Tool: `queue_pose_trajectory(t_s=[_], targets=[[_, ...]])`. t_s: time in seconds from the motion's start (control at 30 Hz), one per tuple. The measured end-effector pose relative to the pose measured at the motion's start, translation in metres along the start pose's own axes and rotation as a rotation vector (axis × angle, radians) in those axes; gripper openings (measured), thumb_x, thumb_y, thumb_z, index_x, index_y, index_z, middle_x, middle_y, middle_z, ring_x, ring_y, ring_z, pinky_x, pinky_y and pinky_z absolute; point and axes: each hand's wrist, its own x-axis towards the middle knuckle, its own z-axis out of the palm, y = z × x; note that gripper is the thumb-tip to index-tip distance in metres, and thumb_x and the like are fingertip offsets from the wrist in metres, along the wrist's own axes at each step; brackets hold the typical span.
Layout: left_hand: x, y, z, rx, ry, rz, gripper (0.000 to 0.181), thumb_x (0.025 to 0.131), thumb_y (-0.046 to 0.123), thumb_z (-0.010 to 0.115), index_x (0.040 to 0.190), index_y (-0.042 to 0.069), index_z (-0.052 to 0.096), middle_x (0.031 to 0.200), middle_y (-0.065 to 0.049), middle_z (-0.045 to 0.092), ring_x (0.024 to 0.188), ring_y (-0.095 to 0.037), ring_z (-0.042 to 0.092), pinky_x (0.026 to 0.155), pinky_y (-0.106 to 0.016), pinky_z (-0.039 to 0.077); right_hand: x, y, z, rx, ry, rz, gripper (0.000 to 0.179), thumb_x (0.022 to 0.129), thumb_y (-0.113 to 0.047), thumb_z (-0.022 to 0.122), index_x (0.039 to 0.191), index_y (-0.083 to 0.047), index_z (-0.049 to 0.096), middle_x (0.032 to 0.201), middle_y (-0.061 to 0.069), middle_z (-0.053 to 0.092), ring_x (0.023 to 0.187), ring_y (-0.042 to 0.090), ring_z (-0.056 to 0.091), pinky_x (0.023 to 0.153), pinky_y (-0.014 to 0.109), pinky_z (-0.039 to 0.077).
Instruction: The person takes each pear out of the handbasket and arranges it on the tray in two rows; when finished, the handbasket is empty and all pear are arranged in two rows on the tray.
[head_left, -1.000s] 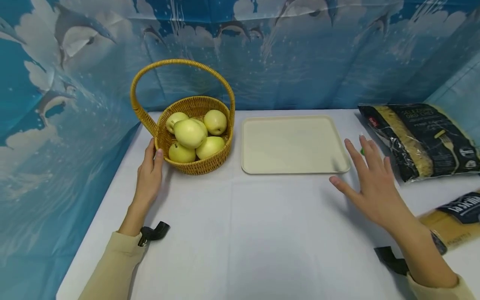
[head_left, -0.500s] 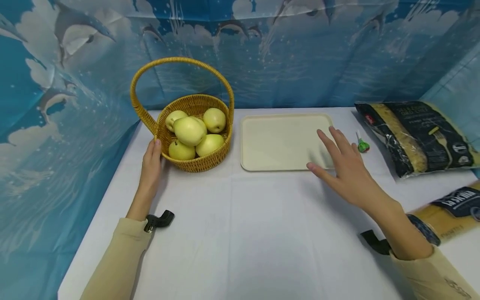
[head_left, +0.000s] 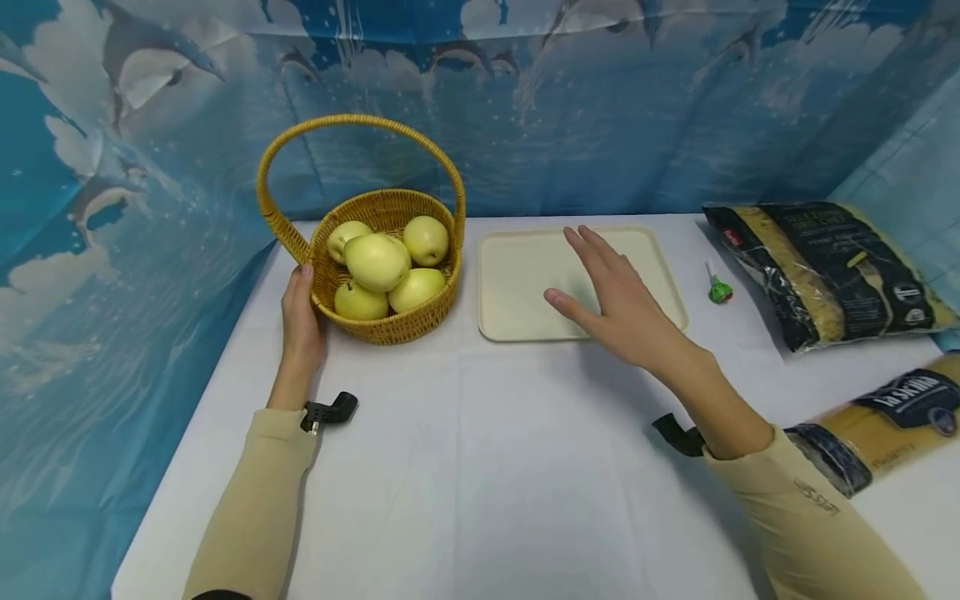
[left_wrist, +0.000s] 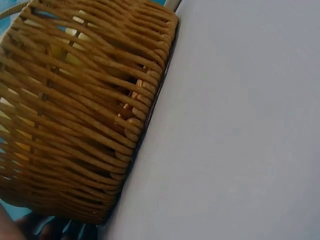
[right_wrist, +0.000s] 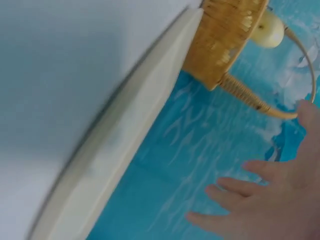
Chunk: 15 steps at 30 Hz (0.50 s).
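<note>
A yellow wicker basket (head_left: 390,333) with a tall hooped handle stands at the back left, holding several pale yellow-green fruits (head_left: 378,262) that look like apples or pears. My left hand (head_left: 302,321) rests against the basket's left side, thumb near the rim. Woven wall of the basket (left_wrist: 80,110) fills much of the left wrist view, with fingers dimly seen at the bottom. My right hand (head_left: 626,312) is held above the front of a cream tray (head_left: 517,283), fingers stretched out and nothing in them. The tray's edge (right_wrist: 125,130) crosses the right wrist view.
A green-wrapped lollipop (head_left: 720,290) lies right of the tray. Beyond it is a black pasta bag (head_left: 832,275); nearer lies a yellow and dark-blue pasta pack (head_left: 885,421). White cloth (head_left: 487,467) covers the table, with a blue dolphin curtain (head_left: 525,142) behind.
My right hand has moved left, from beside the lollipop to over the tray, uncovering the lollipop. My left hand has stayed at the basket, its forearm shifting slightly forward.
</note>
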Motion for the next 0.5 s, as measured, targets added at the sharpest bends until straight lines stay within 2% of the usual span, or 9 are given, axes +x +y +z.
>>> queue_pose_trajectory(t_s=[0.13,0.23,0.5], targets=[[-0.001,-0.007,0.001,0.016,-0.034,0.015,0.053,0.112,0.037,0.046,0.153,0.003,0.046,0.146,-0.014,0.052,0.132,-0.017,0.051,0.105,-0.021,0.043,0.013,-0.017,0.008,-0.017,-0.064,-0.015,0.086,0.104,-0.063,0.054,0.170,-0.024,0.016,0.178,0.009,0.011,0.163,0.035,0.013,0.127,0.067,0.007],[-0.002,-0.010,0.002,0.025,-0.045,0.027,0.053,0.112,0.034,0.045,0.152,0.000,0.047,0.140,-0.014,0.054,0.125,-0.017,0.053,0.101,-0.022,0.045,0.022,-0.031,0.014,0.017,-0.101,-0.018,0.087,0.103,-0.065,0.053,0.170,-0.026,0.016,0.178,0.006,0.010,0.163,0.034,0.013,0.128,0.065,0.008],[-0.001,-0.004,-0.003,0.049,-0.016,0.061,0.050,0.111,0.034,0.048,0.146,-0.002,0.051,0.130,-0.011,0.058,0.115,-0.015,0.056,0.093,-0.021,0.047,0.044,-0.071,0.032,0.105,-0.097,-0.078,0.087,0.101,-0.069,0.053,0.170,-0.031,0.016,0.177,-0.001,0.011,0.164,0.028,0.013,0.127,0.064,0.019]])
